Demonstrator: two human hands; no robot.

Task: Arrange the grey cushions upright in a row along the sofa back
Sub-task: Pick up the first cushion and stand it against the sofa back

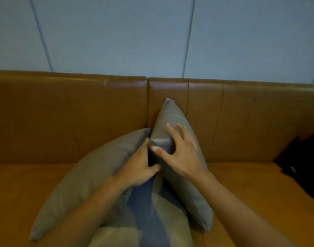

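Two grey cushions lie together on the brown leather sofa seat [250,189]. The right cushion [170,114] stands on edge, its top corner against the sofa back [81,113]. My right hand [179,154] grips its near edge, thumb on the left face and fingers spread on the right face. The left cushion [85,173] leans flat toward the left. My left hand [140,168] rests on it where the two cushions meet, fingers pressed into the gap. A third grey cushion [152,229] lies below my arms, at the bottom of the view.
A black object [302,164] sits on the seat at the far right. A grey panelled wall [117,32] rises behind the sofa back. Bare seat stretches on both sides of the cushions.
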